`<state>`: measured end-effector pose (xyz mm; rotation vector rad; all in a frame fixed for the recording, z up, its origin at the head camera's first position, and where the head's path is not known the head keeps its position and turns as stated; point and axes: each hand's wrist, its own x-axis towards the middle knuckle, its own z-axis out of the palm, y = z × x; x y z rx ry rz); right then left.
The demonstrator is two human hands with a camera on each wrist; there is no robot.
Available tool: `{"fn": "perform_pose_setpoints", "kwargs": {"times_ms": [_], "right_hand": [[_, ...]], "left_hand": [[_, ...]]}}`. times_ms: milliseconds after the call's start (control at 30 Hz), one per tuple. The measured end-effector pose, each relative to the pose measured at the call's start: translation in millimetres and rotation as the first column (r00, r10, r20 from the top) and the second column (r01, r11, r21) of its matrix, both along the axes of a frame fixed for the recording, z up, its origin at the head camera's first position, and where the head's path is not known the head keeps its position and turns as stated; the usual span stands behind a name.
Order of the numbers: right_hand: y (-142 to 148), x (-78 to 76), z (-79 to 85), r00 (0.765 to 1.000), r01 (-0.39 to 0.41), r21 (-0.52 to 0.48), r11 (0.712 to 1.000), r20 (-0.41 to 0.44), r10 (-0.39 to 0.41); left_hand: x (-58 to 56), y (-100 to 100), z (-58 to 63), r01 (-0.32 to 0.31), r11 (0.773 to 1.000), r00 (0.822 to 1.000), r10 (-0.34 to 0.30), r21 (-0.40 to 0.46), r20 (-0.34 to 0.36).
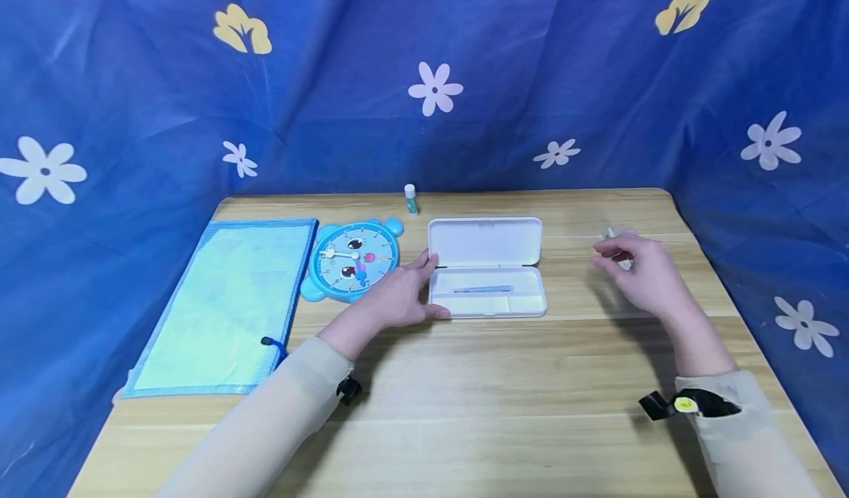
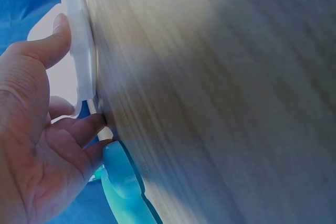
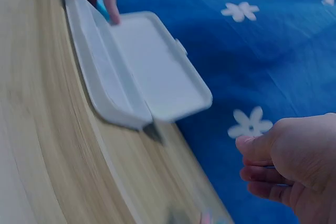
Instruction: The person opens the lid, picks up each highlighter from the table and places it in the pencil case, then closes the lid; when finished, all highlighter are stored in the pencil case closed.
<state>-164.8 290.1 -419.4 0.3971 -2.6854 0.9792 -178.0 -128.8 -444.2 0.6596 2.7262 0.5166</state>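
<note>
Near the middle of the wood-grained table (image 1: 504, 395), a white, rectangular plastic case (image 1: 484, 242) with its lid open is being held by the left hand (image 1: 401, 299), its grip being clamped on the left end, thumb at the near corner. A slim, pale blue-grey stick (image 1: 484, 289) is being contained in the base. Well apart, toward the table's right side, the right hand (image 1: 640, 269) is being held with fingers curled toward the thumb; whether anything is being pinched by that grip cannot be told. A small, blurred item (image 1: 621, 230) is being partly hidden behind it. Left of the case, a light-blue, animal-faced toy clock (image 1: 341, 273) is being flanked by a pale blue-green mesh pouch (image 1: 225, 299). Near the far edge, a small, white-capped green tube (image 1: 410, 200) is being seen upright.
</note>
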Motion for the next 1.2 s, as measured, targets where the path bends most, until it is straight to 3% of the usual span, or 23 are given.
{"fn": "perform_pose_setpoints", "kwargs": {"times_ms": [267, 500, 833, 1200], "right_hand": [[31.6, 9.0, -11.8, 0.990, 0.116, 0.054, 0.992, 0.071, -0.119], [45.7, 16.8, -32.0, 0.984, 0.149, 0.123, 0.981, 0.083, -0.160], [40.8, 20.9, -46.0, 0.974, 0.148, 0.181, 0.972, 0.144, -0.175], [34.6, 22.0, -47.1, 0.968, 0.169, 0.174, 0.970, 0.155, -0.197]], "left_hand": [[0.8, 0.0, 1.3, -0.003, 1.000, 1.000, 0.003, 0.003, -0.001], [-0.3, 0.7, 0.2, 0.001, 1.000, 1.000, -0.001, -0.004, -0.006], [-0.1, 0.0, -1.0, 0.005, 1.000, 1.000, -0.005, -0.004, -0.016], [0.2, -0.4, -0.4, 0.009, 1.000, 1.000, -0.009, 0.000, -0.018]]}}
